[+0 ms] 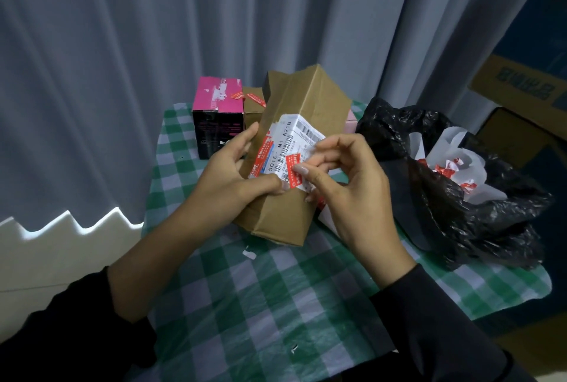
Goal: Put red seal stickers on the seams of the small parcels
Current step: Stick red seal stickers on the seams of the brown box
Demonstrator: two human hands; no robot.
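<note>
While our left hand (228, 174) grips the brown parcel (294, 160) at frame centre, tilted on the green-check tablecloth (260, 299), our right hand (346, 176) pinches a red seal sticker (295, 171) w/ thumb & fingertips against the white shipping label (294, 139). Upper left: pink-topped box (218, 111), already w/ a red sticker; black plastic bag (460, 185) at right holds backing scraps.
</note>
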